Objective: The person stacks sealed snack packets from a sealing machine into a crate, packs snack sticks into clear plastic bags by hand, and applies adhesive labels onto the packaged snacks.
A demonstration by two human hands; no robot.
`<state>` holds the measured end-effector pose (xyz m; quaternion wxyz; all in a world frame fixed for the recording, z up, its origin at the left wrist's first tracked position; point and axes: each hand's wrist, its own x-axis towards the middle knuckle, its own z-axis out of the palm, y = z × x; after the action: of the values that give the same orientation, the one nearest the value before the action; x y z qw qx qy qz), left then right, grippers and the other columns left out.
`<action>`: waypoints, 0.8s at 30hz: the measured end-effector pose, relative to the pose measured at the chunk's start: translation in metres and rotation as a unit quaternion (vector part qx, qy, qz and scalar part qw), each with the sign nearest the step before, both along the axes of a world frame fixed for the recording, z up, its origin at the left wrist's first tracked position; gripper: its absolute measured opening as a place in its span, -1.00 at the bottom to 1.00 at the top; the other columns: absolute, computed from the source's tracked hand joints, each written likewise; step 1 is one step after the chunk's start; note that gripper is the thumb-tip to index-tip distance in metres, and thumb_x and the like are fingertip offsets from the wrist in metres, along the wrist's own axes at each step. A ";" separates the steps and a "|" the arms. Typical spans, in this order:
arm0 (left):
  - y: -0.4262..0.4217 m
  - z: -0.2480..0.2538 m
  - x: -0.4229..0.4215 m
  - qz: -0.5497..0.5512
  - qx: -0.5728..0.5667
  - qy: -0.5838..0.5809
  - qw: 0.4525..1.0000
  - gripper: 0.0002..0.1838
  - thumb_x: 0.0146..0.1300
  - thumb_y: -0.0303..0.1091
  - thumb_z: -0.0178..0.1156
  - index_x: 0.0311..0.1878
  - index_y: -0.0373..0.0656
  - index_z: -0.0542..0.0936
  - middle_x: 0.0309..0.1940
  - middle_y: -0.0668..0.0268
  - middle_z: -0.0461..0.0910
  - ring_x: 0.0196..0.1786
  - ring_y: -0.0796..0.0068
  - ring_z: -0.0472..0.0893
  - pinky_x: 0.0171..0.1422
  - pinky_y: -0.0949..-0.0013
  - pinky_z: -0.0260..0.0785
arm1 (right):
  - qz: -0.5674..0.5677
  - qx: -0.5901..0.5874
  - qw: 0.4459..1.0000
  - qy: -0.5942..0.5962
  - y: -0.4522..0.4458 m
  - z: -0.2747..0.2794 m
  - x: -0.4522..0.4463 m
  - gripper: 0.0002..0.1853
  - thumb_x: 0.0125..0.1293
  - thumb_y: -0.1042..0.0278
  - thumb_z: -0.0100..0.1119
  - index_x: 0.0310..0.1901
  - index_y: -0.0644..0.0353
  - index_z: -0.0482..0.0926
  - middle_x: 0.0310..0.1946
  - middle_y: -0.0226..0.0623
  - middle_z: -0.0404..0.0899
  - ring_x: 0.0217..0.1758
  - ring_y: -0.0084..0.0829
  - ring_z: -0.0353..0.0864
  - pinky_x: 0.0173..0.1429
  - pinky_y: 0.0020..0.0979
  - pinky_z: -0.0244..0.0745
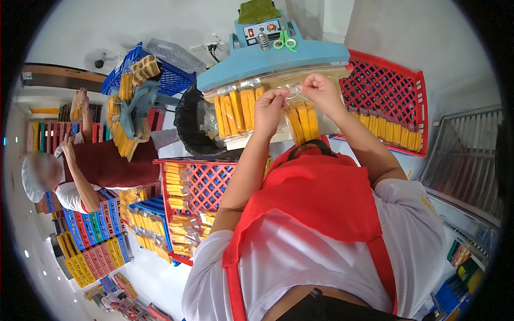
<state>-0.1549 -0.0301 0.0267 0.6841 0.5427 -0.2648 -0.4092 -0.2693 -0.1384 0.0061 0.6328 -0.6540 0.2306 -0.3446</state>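
Note:
Both my hands pinch the top edge of a clear plastic bag (303, 122) that holds several yellow sticks. My left hand (271, 111) grips the left corner of its mouth, fingers closed. The right corner is between the closed fingers of my right hand (323, 92). Just beyond my hands stands a blue sealing machine (278, 58) with a long curved front. Left of my left hand, filled bags of yellow sticks (234, 112) lie side by side on the machine's pale shelf (241, 142).
Right of the machine, a red crate (383, 80) holds packed yellow bags. A red crate (206, 184) of bags stands at lower left, near a black-lined bin (187, 120). Green scissors (285, 40) lie on the machine. A co-worker (115, 163) stands at another sealer (140, 104).

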 end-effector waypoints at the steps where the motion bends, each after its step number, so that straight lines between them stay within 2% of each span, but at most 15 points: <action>1: 0.000 0.005 0.000 -0.019 0.033 -0.020 0.999 -0.87 0.14 -0.52 0.02 -0.26 -0.29 0.52 -0.50 0.39 0.48 -0.51 0.67 0.39 -0.41 0.61 0.26 | 0.011 0.034 0.999 -0.005 0.001 0.003 -0.001 -0.88 0.08 0.60 0.07 -0.47 0.20 0.35 -0.55 -0.52 0.41 -0.50 -0.77 0.34 -0.43 -0.73 0.23; 2: 0.000 0.005 0.002 -0.021 0.034 -0.022 0.999 -0.87 0.14 -0.52 0.02 -0.26 -0.29 0.52 -0.50 0.39 0.48 -0.51 0.67 0.39 -0.41 0.61 0.26 | 0.022 0.069 0.997 -0.010 0.002 0.005 -0.002 -0.88 0.08 0.60 0.07 -0.48 0.19 0.35 -0.55 -0.54 0.42 -0.49 -0.78 0.34 -0.43 -0.73 0.23; 4: 0.001 0.005 0.007 -0.083 0.102 -0.045 0.990 -0.81 0.09 -0.50 0.08 -0.19 -0.26 0.54 -0.37 0.38 0.52 -0.39 0.64 0.46 -0.26 0.61 0.29 | 0.021 0.069 0.997 -0.008 0.003 0.003 -0.001 -0.88 0.09 0.59 0.07 -0.48 0.19 0.35 -0.54 -0.53 0.42 -0.50 -0.78 0.33 -0.43 -0.73 0.22; 5: 0.001 0.008 0.007 -0.085 0.103 -0.047 0.990 -0.81 0.09 -0.50 0.08 -0.19 -0.26 0.54 -0.37 0.38 0.52 -0.39 0.64 0.46 -0.26 0.61 0.29 | 0.021 0.066 0.998 -0.006 0.003 0.002 0.000 -0.89 0.09 0.59 0.08 -0.48 0.19 0.35 -0.54 -0.53 0.42 -0.50 -0.78 0.33 -0.44 -0.73 0.22; 7: 0.001 0.015 0.008 -0.054 0.175 -0.155 0.971 -0.81 0.09 -0.49 0.08 -0.20 -0.27 0.55 -0.34 0.38 0.52 -0.31 0.62 0.47 -0.18 0.59 0.28 | 0.031 0.072 0.997 -0.012 0.003 -0.003 0.000 -0.89 0.09 0.58 0.08 -0.47 0.18 0.36 -0.54 -0.52 0.43 -0.49 -0.78 0.34 -0.44 -0.73 0.22; 8: 0.000 0.011 0.011 -0.057 0.174 -0.158 0.970 -0.81 0.09 -0.49 0.08 -0.20 -0.27 0.55 -0.34 0.38 0.52 -0.31 0.62 0.47 -0.18 0.59 0.28 | 0.044 0.076 0.996 -0.015 0.002 -0.004 0.001 -0.89 0.09 0.58 0.08 -0.46 0.18 0.36 -0.54 -0.52 0.43 -0.49 -0.78 0.35 -0.44 -0.73 0.22; 9: 0.002 0.002 0.017 -0.058 0.115 -0.303 0.944 -0.81 0.09 -0.48 0.09 -0.21 -0.27 0.56 -0.32 0.38 0.52 -0.28 0.62 0.47 -0.15 0.59 0.28 | 0.040 0.075 0.996 -0.018 0.000 -0.007 0.002 -0.89 0.09 0.58 0.08 -0.46 0.18 0.36 -0.54 -0.52 0.43 -0.49 -0.78 0.35 -0.44 -0.73 0.22; 10: 0.003 -0.001 0.020 -0.058 0.053 -0.440 0.895 -0.81 0.09 -0.47 0.09 -0.22 -0.26 0.57 -0.30 0.38 0.53 -0.24 0.62 0.46 -0.11 0.59 0.27 | 0.037 0.083 0.996 -0.008 0.000 -0.008 0.004 -0.90 0.09 0.57 0.08 -0.45 0.18 0.36 -0.54 -0.51 0.44 -0.48 -0.78 0.35 -0.43 -0.72 0.23; 11: 0.003 -0.004 0.023 -0.061 0.054 -0.442 0.894 -0.81 0.09 -0.47 0.09 -0.22 -0.26 0.57 -0.30 0.38 0.53 -0.24 0.62 0.46 -0.11 0.59 0.27 | 0.035 0.092 0.995 0.003 0.001 -0.010 0.005 -0.90 0.09 0.56 0.08 -0.44 0.17 0.37 -0.54 -0.51 0.44 -0.48 -0.78 0.36 -0.42 -0.72 0.23; 13: 0.001 -0.005 0.028 -0.155 0.041 -0.310 0.937 -0.79 0.08 -0.46 0.10 -0.18 -0.23 0.56 -0.24 0.36 0.54 -0.22 0.64 0.46 -0.08 0.57 0.27 | 0.029 0.103 0.994 -0.012 0.003 -0.007 0.005 -0.91 0.08 0.55 0.09 -0.45 0.18 0.37 -0.56 -0.51 0.42 -0.49 -0.76 0.36 -0.44 -0.70 0.23; 14: 0.001 -0.003 0.029 -0.156 0.041 -0.311 0.937 -0.79 0.08 -0.46 0.10 -0.18 -0.23 0.56 -0.24 0.36 0.54 -0.22 0.64 0.46 -0.08 0.57 0.27 | 0.025 0.113 0.993 -0.025 0.004 -0.005 0.006 -0.91 0.07 0.53 0.10 -0.46 0.18 0.38 -0.59 -0.50 0.41 -0.51 -0.74 0.35 -0.45 -0.69 0.22; 16: -0.001 0.003 0.029 -0.187 0.118 -0.268 0.938 -0.76 0.08 -0.46 0.10 -0.15 -0.22 0.55 -0.24 0.34 0.55 -0.21 0.65 0.46 -0.08 0.57 0.29 | 0.028 0.122 0.992 -0.034 0.000 -0.009 0.007 -0.92 0.07 0.51 0.10 -0.41 0.21 0.40 -0.56 -0.48 0.43 -0.47 -0.73 0.38 -0.40 -0.67 0.25; 21: -0.008 0.000 0.033 -0.185 0.136 -0.277 0.933 -0.74 0.08 -0.44 0.12 -0.11 -0.23 0.53 -0.33 0.39 0.57 -0.28 0.69 0.47 -0.15 0.60 0.31 | 0.065 0.179 0.981 -0.028 -0.006 -0.010 -0.001 -0.83 0.09 0.43 0.12 -0.25 0.26 0.47 -0.48 -0.43 0.48 -0.36 -0.68 0.41 -0.26 -0.62 0.29; 23: -0.010 0.004 0.031 -0.190 0.128 -0.255 0.939 -0.73 0.08 -0.43 0.12 -0.11 -0.23 0.53 -0.35 0.41 0.57 -0.31 0.71 0.47 -0.18 0.61 0.32 | 0.171 0.172 0.967 0.082 -0.013 -0.022 -0.006 -0.78 0.10 0.34 0.12 -0.24 0.27 0.51 -0.42 -0.42 0.51 -0.32 -0.65 0.42 -0.21 -0.59 0.29; 24: -0.011 0.006 0.032 -0.206 0.141 -0.256 0.934 -0.73 0.08 -0.43 0.13 -0.10 -0.22 0.53 -0.36 0.42 0.56 -0.33 0.73 0.46 -0.21 0.62 0.31 | 0.170 0.171 0.967 0.084 -0.017 -0.026 -0.008 -0.78 0.10 0.34 0.12 -0.24 0.27 0.51 -0.42 -0.42 0.51 -0.32 -0.65 0.42 -0.21 -0.59 0.29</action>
<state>-0.1233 -0.0413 0.0329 0.4097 0.6535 -0.4769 -0.4215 -0.2769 -0.1551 -0.0204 0.7627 -0.5925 0.2235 -0.1314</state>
